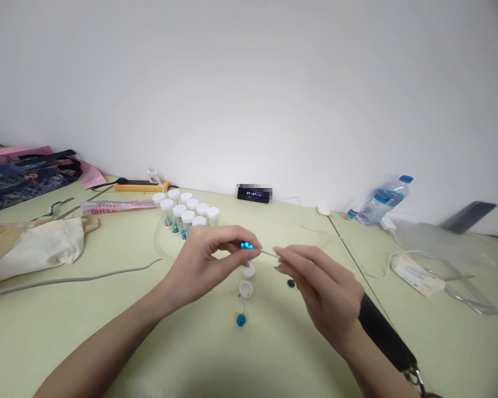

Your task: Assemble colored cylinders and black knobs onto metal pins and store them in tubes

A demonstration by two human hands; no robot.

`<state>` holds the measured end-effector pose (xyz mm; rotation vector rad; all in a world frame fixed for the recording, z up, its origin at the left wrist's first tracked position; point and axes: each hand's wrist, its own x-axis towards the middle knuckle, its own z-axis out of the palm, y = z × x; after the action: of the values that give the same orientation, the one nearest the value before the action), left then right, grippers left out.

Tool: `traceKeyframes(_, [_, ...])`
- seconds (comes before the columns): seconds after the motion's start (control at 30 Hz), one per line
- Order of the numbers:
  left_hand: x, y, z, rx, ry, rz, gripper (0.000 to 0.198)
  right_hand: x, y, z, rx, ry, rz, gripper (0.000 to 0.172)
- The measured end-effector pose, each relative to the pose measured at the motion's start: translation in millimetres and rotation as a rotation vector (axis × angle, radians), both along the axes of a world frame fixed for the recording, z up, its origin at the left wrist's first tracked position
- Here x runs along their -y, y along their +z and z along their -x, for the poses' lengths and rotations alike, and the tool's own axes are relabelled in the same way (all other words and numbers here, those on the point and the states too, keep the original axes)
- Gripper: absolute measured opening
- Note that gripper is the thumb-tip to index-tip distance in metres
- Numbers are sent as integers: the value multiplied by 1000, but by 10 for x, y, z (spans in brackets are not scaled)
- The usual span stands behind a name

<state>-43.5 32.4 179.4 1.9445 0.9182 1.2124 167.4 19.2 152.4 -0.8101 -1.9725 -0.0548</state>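
Between the thumb and fingers of my left hand (216,254) is a small shiny blue piece (246,245), partly covered by the fingertips. A thin pale wire (269,254) stretches from it to my right hand (319,282), whose fingertips pinch the other end. Below the hands, a blue ball with a thin wire hook (241,319) lies on the table. Above the ball are a small white cap (245,289) and another white round piece (248,270), partly hidden by my left hand. A small black round thing (291,283) lies beside my right hand.
Several clear vials with white lids (186,217) stand behind my left hand. A phone showing a timer (254,194) leans on the wall. A water bottle (384,202) stands at right, a cloth bag (37,246) at left. Cables (108,274) cross the table, and a black strap (385,331) hangs by my right wrist.
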Motion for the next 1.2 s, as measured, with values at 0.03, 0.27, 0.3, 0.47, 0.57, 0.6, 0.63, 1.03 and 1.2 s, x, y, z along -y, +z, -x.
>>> traceKeyframes(0.03, [-15, 20, 40, 15, 35, -18, 9, -18, -13, 21, -28, -38, 31, 25])
traceKeyframes(0.27, [-206, 116, 348, 106, 289, -118, 9, -459, -318, 619, 482, 18, 620, 21])
traceKeyframes(0.3, [-228, 112, 365, 99, 303, -131, 10, -531, -384, 762, 603, 48, 650, 22])
traceKeyframes(0.47, [-297, 61, 356, 36, 322, -172, 8, -707, -654, 1306, 683, 81, 664, 37])
traceKeyframes(0.57, [-340, 40, 355, 34, 327, -178, 7, -682, -719, 1392, 667, 112, 672, 43])
traceKeyframes(0.6, [-360, 33, 361, 36, 324, -173, 7, -670, -718, 1388, 655, 124, 675, 42])
traceKeyframes(0.63, [-382, 24, 371, 36, 320, -165, 7, -662, -703, 1371, 641, 138, 682, 40])
traceKeyframes(1.03, [-524, -161, 184, 36, 149, 88, 8, -301, 85, 172, -152, 162, 641, 18])
traceKeyframes(1.2, [-317, -232, -85, -49, -7, 153, 9, -137, 173, -17, -316, -38, 317, 9])
